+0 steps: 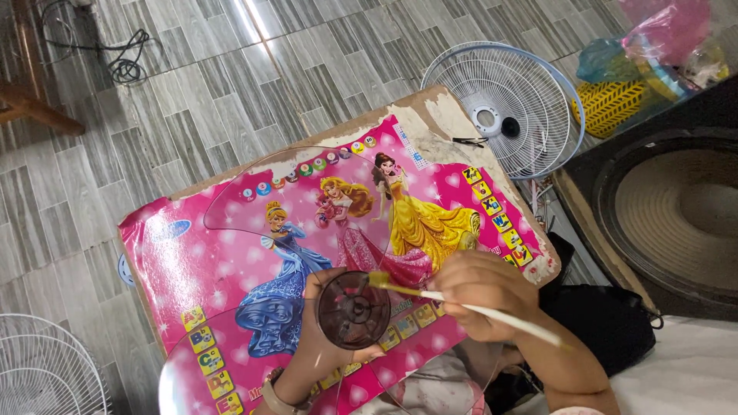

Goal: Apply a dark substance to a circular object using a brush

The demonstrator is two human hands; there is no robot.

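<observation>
My left hand (319, 350) holds a clear, smoke-tinted fan blade by its round hub (353, 310); its transparent blades (292, 192) spread out over a pink cartoon-printed board (207, 269). My right hand (480, 296) grips a thin white-handled brush (492, 313), whose yellowish tip (377, 280) touches the rim of the hub. A band sits on my left wrist.
A white wire fan guard (507, 100) lies on the grey tiled floor beyond the board. Another white guard (42, 369) is at the lower left. A large dark speaker cone (676, 215) is at right, with plastic bags (653, 54) behind it. Black cables (123, 61) lie top left.
</observation>
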